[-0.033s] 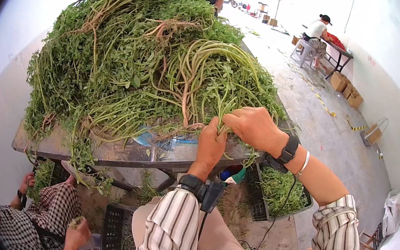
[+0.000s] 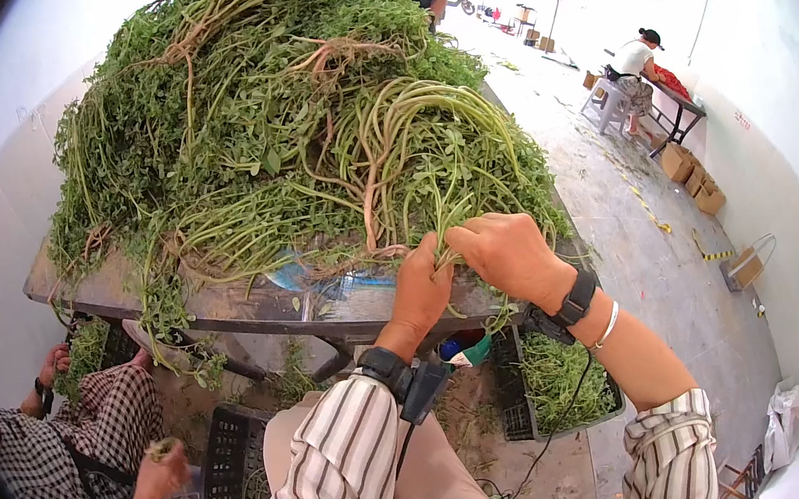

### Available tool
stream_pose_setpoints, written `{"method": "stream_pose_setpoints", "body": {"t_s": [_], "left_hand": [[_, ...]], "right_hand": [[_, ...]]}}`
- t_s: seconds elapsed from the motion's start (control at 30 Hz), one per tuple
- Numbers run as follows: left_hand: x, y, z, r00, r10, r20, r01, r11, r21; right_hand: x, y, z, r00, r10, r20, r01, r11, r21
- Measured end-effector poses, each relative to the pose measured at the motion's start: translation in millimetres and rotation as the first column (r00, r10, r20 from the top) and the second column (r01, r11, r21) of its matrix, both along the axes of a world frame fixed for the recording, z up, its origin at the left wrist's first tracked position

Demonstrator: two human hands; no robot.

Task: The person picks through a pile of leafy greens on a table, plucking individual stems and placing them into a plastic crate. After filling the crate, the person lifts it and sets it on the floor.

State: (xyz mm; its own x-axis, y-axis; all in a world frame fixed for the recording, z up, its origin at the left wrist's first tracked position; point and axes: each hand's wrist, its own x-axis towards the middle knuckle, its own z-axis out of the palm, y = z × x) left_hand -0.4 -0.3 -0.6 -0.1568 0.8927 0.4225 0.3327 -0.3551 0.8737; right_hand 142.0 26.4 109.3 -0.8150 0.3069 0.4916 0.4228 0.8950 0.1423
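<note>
A big heap of leafy green plants [image 2: 254,137] with long pale stems and some reddish roots covers the dark table [image 2: 217,319]. At the table's near edge my left hand [image 2: 421,282] is closed on a small bunch of green stems [image 2: 450,212]. Right beside it, my right hand [image 2: 511,250] is closed too, its fingers pinched on the same stems and almost touching my left hand. The leafy ends of the bunch point up toward the heap. The fingertips of both hands are partly hidden.
Below the table stand a black crate of greens [image 2: 569,384] and another black crate [image 2: 227,474]. A person in checked clothes [image 2: 105,430] sits at the left with greens. Another person stands behind the heap; one sits far right near cardboard boxes [image 2: 693,175].
The seated person's lower hand at the left has moved slightly right. My hands show almost no movement.
</note>
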Motion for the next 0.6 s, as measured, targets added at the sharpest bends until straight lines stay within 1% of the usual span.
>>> {"method": "stream_pose_setpoints", "body": {"t_s": [0.03, 0.07, 0.13, 0.17, 0.2, 0.23, 0.27, 0.33, 0.4, 0.47, 0.53, 0.57, 0.6], "left_hand": [[0, -1, -1, 1.000, 0.020, -0.003, -0.020, 0.999, 0.041], [17, 0, -1, 0.999, 0.021, 0.047, -0.023, 0.999, 0.041], [14, -2, 1, 0.999, 0.039, 0.026, -0.041, 0.997, 0.064], [15, -3, 4, 0.999, 0.037, 0.026, -0.039, 0.997, 0.065], [15, -5, 7, 0.999, 0.050, 0.012, -0.050, 0.998, 0.045], [14, -5, 9, 0.998, 0.062, -0.005, -0.062, 0.998, 0.026], [13, -5, 8, 0.998, 0.058, -0.012, -0.058, 0.998, 0.028], [9, -3, 4, 1.000, 0.029, 0.005, -0.029, 0.999, 0.043], [5, -1, 4, 1.000, 0.013, 0.016, -0.014, 1.000, 0.027], [6, -1, 3, 0.999, 0.005, 0.047, -0.005, 1.000, 0.006], [6, -3, 7, 0.999, 0.006, 0.045, -0.008, 0.999, 0.035], [6, -2, 8, 0.999, -0.002, 0.054, 0.000, 0.999, 0.045], [6, -2, 7, 0.998, -0.005, 0.062, 0.002, 0.999, 0.044]], "right_hand": [[-1, -1, -1, 1.000, 0.011, -0.021, -0.011, 1.000, -0.013], [9, 0, 2, 1.000, 0.012, 0.029, -0.012, 1.000, -0.013], [7, -1, -5, 0.995, -0.059, -0.078, 0.049, 0.991, -0.123], [8, -3, 1, 0.995, -0.061, -0.078, 0.051, 0.991, -0.122], [8, -7, 14, 0.967, -0.173, -0.188, 0.122, 0.959, -0.255], [9, -11, 25, 0.914, -0.293, -0.281, 0.170, 0.905, -0.391], [13, -13, 31, 0.911, -0.297, -0.288, 0.172, 0.905, -0.390], [31, -16, 44, 0.810, -0.337, -0.480, 0.124, 0.899, -0.421], [58, -26, 53, 0.759, -0.337, -0.556, 0.132, 0.917, -0.376], [97, -28, 53, 0.715, -0.420, -0.559, 0.238, 0.898, -0.369], [130, -40, 56, 0.671, -0.511, -0.538, 0.369, 0.859, -0.356], [148, -41, 51, 0.675, -0.513, -0.530, 0.374, 0.857, -0.353], [168, -39, 41, 0.662, -0.555, -0.505, 0.419, 0.831, -0.365]]}}
